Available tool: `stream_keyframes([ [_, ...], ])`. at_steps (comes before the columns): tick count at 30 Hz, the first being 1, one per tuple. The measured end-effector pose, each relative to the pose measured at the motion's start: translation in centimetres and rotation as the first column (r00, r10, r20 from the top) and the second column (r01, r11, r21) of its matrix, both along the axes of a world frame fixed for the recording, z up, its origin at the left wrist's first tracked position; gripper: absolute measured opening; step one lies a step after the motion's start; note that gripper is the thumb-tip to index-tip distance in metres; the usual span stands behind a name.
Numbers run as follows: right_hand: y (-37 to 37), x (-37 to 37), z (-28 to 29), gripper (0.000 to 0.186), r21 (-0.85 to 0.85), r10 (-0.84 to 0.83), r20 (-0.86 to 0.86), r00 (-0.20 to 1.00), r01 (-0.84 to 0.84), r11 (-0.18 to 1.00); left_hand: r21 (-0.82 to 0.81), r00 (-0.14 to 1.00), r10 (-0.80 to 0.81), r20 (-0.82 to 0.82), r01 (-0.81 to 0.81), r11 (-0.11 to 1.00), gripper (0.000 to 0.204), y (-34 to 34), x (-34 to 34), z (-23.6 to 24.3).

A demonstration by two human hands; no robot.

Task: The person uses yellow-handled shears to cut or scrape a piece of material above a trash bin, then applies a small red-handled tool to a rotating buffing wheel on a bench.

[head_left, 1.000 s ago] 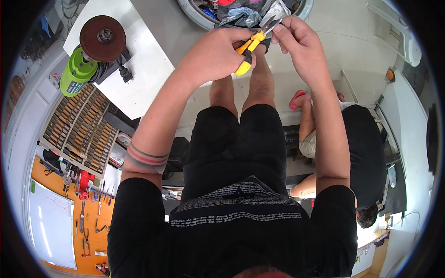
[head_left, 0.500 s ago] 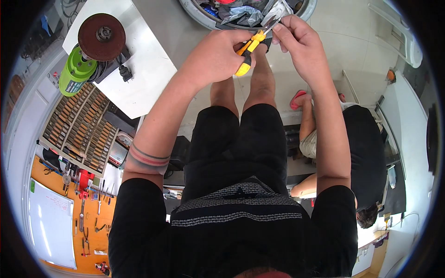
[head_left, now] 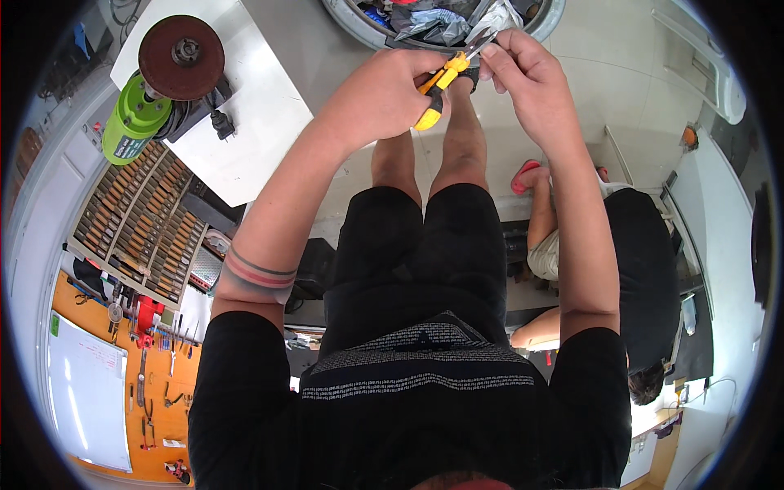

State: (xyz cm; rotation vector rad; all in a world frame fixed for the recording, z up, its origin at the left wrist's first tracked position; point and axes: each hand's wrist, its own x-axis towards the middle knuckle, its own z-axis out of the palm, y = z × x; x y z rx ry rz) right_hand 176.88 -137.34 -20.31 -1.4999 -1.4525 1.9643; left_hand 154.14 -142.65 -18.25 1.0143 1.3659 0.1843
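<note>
- The yellow-handled tool point(head_left: 445, 76) is held up in the air between the two hands, above the floor point(head_left: 600, 98).
- Its long axis slants: the yellow-and-black handle end lies nearer the person's body, and the metal tip points forward and to the right, toward the right hand.
- The left hand point(head_left: 384, 91) is closed around the handle.
- The right hand point(head_left: 535, 82) has thumb and fingers curled close together at the tip; whether they pinch it or something small, I cannot tell.
- Just beyond the tip, a round bin point(head_left: 353, 23) holds crumpled bags point(head_left: 441, 26).
- Leftward, a green power tool point(head_left: 131, 122) with a brown disc is at a white counter point(head_left: 265, 98).
- Rightward, another person point(head_left: 645, 278) bends over.
</note>
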Motion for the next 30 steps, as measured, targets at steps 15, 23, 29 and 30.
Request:
stream_keyframes([
  [15, -0.3, -0.1, 0.2, 0.019, 0.015, 0.023, 0.051, 0.998, -0.024, 1.0, 0.023, 0.997, 0.018, 0.077, -0.02, 1.0, 0.027, -0.5, -0.1, -0.6],
  [23, -0.2, 0.2, -0.4, 0.019, 0.002, 0.07, 0.043, 0.997, -0.07, 0.998, 0.063, 0.999, -0.006, 0.051, 0.003, 0.998, 0.03, -0.2, -0.2, -1.4],
  [29, 0.0, 0.6, -1.0, 0.018, 0.032, 0.026, 0.036, 0.999, -0.027, 0.999, 0.029, 0.999, -0.012, 0.046, 0.011, 1.0, 0.029, -0.7, -0.3, -2.1],
  [30, 0.1, 0.6, -1.1, 0.019, 0.029, 0.032, 0.048, 0.998, -0.033, 0.999, 0.005, 0.998, 0.021, 0.06, -0.021, 1.0, 0.029, -0.6, -0.2, -1.9],
])
